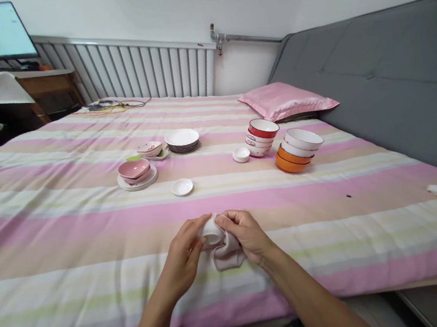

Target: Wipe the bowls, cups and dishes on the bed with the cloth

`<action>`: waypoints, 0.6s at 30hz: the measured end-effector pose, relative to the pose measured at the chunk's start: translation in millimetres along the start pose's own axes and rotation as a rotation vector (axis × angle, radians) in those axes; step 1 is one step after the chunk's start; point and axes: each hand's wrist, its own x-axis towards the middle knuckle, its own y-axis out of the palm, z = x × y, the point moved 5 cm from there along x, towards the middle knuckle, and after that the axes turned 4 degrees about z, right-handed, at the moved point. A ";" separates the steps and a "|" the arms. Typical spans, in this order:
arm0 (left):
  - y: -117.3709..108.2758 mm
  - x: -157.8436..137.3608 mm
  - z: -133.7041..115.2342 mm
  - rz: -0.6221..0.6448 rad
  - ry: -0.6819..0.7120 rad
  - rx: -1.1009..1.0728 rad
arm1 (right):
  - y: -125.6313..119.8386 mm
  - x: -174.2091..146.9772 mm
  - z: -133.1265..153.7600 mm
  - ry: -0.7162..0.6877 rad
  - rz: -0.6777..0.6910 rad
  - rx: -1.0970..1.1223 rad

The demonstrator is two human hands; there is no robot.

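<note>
Nearest are the two forearms, coming in over the bed (109,285) edge from about 7 and 5 o'clock, 12 being straight away from the person. They meet at a small white dish (213,234), raised in front of the body and tilted, its underside apparently towards the person. The left hand (187,252) is clamped on it from the 9 o'clock side, fingers over the top and thumb below. The right hand (248,234), at 3 o'clock, pinches a pale pink cloth (229,254) against the dish; the loose end of the cloth hangs towards 5 o'clock.

The dish is round, so no long axis matters; what counts is that it sits between the two hands, touched by the left on one side and by the cloth on the other.

Just beyond, at 11 o'clock, lies a lone saucer (182,187), nearer the left hand. Past it, between 10 and 11, pink bowls (134,169) stand on white plates (139,183). At 1 o'clock is a short saucer stack (241,155), nearer the right hand, with red bowls (261,131) just beside it. Orange bowls (293,163) carry white ones at 2. Farther off, a plate stack (182,137) stands slightly left of 12, and a pillow (286,100) lies at 1.

Farthest, a radiator (141,69) runs along the wall around 11.
</note>
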 end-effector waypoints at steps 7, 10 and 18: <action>-3.2 -0.2 12.2 -0.099 -0.197 -0.265 | -1.2 -1.1 0.3 0.116 0.134 0.162; -1.8 0.3 12.6 -0.131 -0.237 -0.424 | -1.2 -0.8 -0.6 0.121 0.139 0.203; 1.6 -0.9 18.5 -0.364 -0.364 -0.566 | 8.5 3.6 -11.6 0.093 0.074 0.441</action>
